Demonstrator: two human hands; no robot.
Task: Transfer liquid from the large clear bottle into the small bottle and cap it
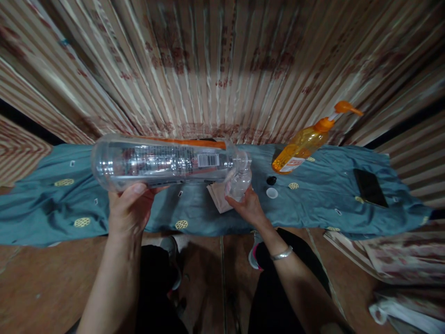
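Note:
A large clear bottle (pixel 167 162) with a barcode label lies on its side in the air, its neck pointing right. Its left end rests in my left hand (pixel 130 204), whose fingers wrap underneath. Closed around a small clear bottle (pixel 239 183) is my right hand (pixel 248 206). The small bottle's top meets the large bottle's mouth; whether liquid passes between them cannot be made out. Right of my right hand, a black cap (pixel 271 180) and a white round cap (pixel 271 193) lie on the teal cloth (pixel 194 218).
An orange pump bottle (pixel 301 146) stands behind the caps. Beneath the small bottle is a folded beige cloth (pixel 219 197). A dark flat object (pixel 370 187) lies at the right. Pleated curtains (pixel 222 69) hang behind the cloth-covered surface.

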